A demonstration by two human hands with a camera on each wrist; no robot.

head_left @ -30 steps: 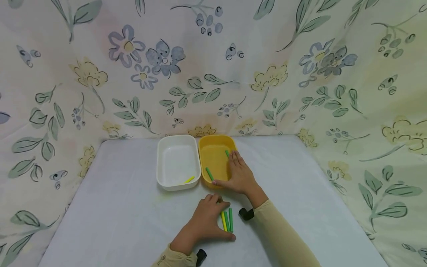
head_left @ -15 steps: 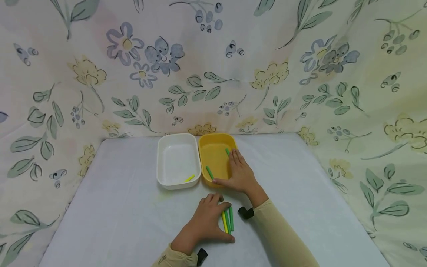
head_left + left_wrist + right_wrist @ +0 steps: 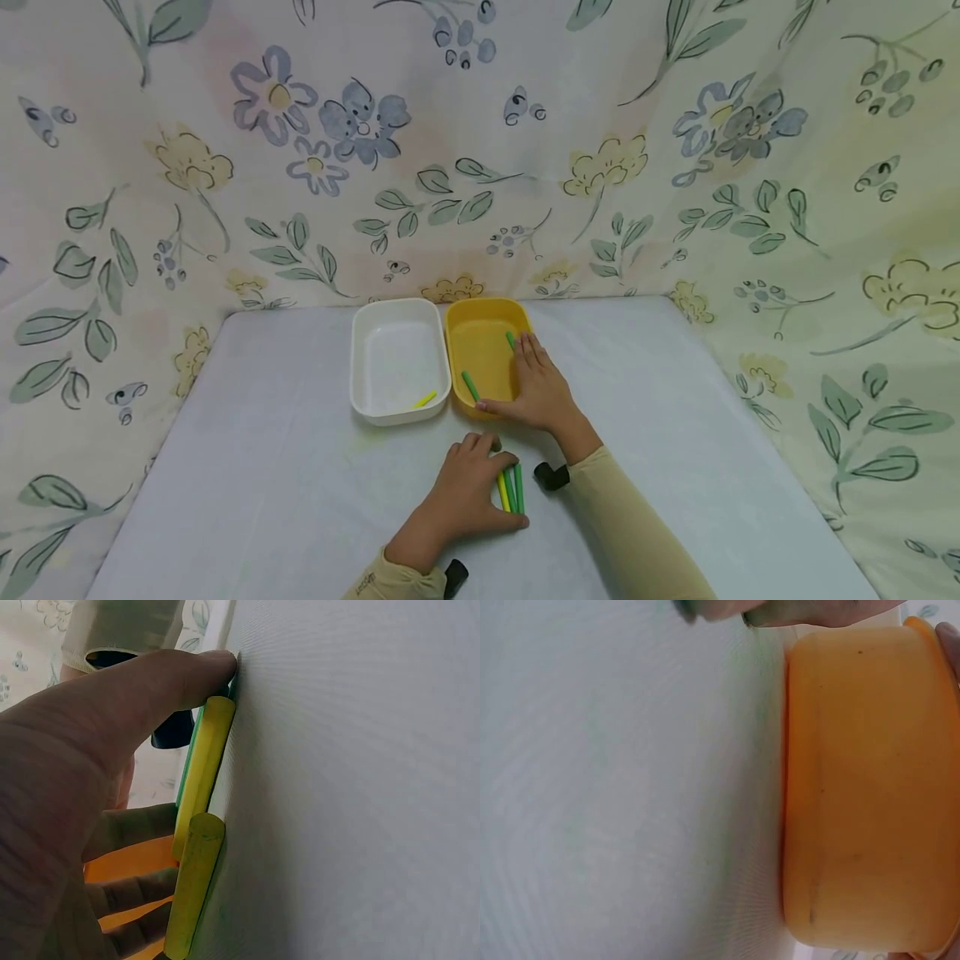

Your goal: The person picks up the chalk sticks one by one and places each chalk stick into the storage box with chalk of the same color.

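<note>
My left hand (image 3: 468, 492) reaches over several chalk-like sticks on the table, thumb at their near ends and index finger at the far ends. In the head view a yellow stick (image 3: 503, 493) and two green sticks (image 3: 519, 492) lie side by side within that grasp. The left wrist view also has a second yellow stick (image 3: 195, 889) below the first, near the other fingers. My right hand (image 3: 540, 390) lies with straight fingers over the right rim of the yellow tub (image 3: 483, 321), its thumb at the front rim. Green sticks (image 3: 469, 386) lie inside the tub.
A white tub (image 3: 397, 312) stands directly left of the yellow one, with a short yellow stick (image 3: 424, 400) in it. Both rest on a white cloth-covered table (image 3: 285, 467), near its back edge. Floral fabric (image 3: 450, 125) hangs behind. Each wrist carries a dark camera (image 3: 551, 477).
My left thumb has drawn slightly inward toward the index finger, narrowing round the sticks, which shifted a little. The right hand stays on the tub.
</note>
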